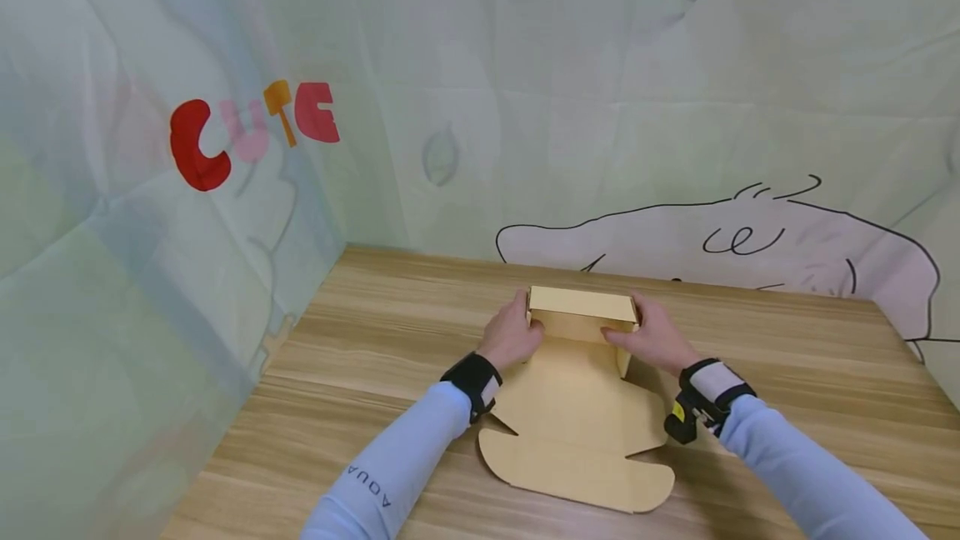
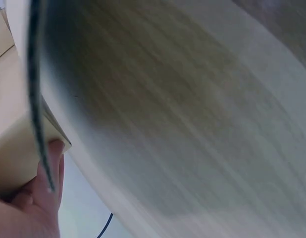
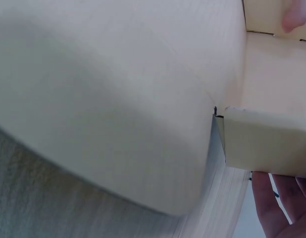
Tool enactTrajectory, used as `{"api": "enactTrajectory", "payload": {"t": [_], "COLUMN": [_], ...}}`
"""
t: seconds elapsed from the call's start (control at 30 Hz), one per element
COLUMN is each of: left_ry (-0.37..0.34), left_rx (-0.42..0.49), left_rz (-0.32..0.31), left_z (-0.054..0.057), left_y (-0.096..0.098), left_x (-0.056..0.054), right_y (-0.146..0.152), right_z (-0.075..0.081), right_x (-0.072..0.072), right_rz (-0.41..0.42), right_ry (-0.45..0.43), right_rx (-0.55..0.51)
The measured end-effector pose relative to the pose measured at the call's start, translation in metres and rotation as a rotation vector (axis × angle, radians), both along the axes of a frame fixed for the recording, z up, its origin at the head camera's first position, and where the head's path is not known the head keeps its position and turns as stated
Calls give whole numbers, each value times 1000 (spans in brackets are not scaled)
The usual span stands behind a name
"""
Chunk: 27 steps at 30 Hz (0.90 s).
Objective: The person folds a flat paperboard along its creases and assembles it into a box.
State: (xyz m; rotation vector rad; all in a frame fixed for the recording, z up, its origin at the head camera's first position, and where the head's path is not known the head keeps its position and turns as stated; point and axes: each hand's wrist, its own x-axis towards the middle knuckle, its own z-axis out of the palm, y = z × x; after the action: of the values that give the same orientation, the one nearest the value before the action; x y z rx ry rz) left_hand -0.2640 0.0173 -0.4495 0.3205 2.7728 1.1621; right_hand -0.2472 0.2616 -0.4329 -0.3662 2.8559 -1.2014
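Gripping a half-folded cardboard box (image 1: 577,407), head view: left hand (image 1: 512,333) clamped on the left end of its raised far section, right hand (image 1: 656,336) on the right end; hands apart, thumbs (image 1: 619,338) inside. Box lies on the table (image 1: 390,315), its flat flap (image 1: 577,473) toward the wearer; printed cloth (image 1: 525,132) hangs beyond the box. Left wrist view: fingers (image 2: 53,163) at the box's corner. Right wrist view: fingers at the edge of the box's folded-up wall (image 3: 267,144); owner of upper fingertip (image 3: 294,16) cannot be told.
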Motion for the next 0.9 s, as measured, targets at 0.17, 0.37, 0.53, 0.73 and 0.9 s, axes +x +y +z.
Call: {"api": "enactTrajectory", "payload": {"t": [0.17, 0.37, 0.53, 0.73, 0.9], "left_ry": [22, -40, -70, -134, -140], "left_rx": [-23, 26, 44, 121, 143], "left_rz": [5, -4, -32, -126, -166], "left_z": [2, 6, 7, 8, 7], "left_y": [2, -1, -7, -13, -16], "left_x": [2, 3, 2, 2, 2], "right_y": [0, 5, 11, 17, 17], "right_z": [-1, 0, 3, 4, 5], "right_x": [0, -1, 0, 1, 2], "right_rz": [-10, 19, 62, 62, 71], "right_ry": [-1, -23, -83, -75, -80], "right_rx": [0, 36, 17, 8, 13]}}
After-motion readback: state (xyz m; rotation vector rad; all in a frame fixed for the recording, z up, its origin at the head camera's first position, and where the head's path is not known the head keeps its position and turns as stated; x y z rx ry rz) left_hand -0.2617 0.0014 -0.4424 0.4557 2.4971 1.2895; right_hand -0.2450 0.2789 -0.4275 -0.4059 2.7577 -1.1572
